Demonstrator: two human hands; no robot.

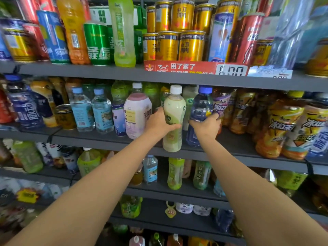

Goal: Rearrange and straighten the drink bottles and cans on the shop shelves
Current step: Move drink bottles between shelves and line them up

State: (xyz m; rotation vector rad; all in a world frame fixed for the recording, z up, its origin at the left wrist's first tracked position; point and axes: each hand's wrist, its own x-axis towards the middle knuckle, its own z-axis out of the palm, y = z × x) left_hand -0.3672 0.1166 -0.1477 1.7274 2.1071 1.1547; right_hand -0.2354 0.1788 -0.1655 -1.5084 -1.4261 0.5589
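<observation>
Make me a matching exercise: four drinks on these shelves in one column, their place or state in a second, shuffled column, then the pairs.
Things:
1. pale green bottle
2. blue-capped bottle
3. gold cans
4. pink-topped bottle

Places or states:
A. stacked in two tiers on the top shelf
B. gripped by the left hand
C. standing just left of the left hand
D. held by the right hand

Pairs: 1-B, 2-D, 3-A, 4-C

Pale-green bottle (pixel 173 119) and blue-capped bottle (pixel 199 118) stand upright, side by side.
</observation>
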